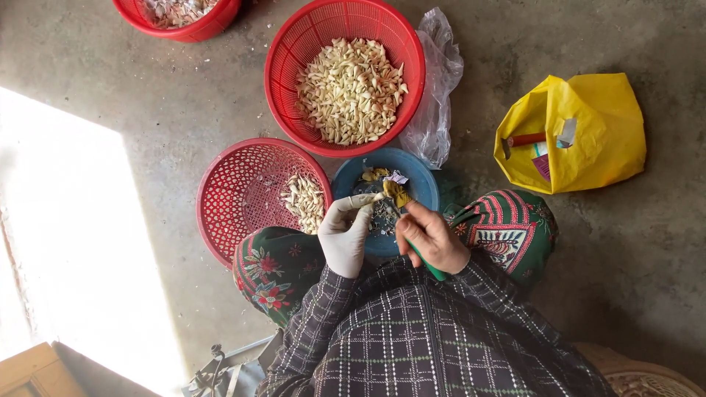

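Clove in left hand (346, 234) seems hidden.

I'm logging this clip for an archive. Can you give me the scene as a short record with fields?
left hand: white glove, pinching a small pale clove
right hand: bare, gripping a green-handled tool
below hands: blue bowl of scraps
baskets: big red basket of peeled cloves; smaller red basket, few cloves
right side: yellow bag
floor: concrete
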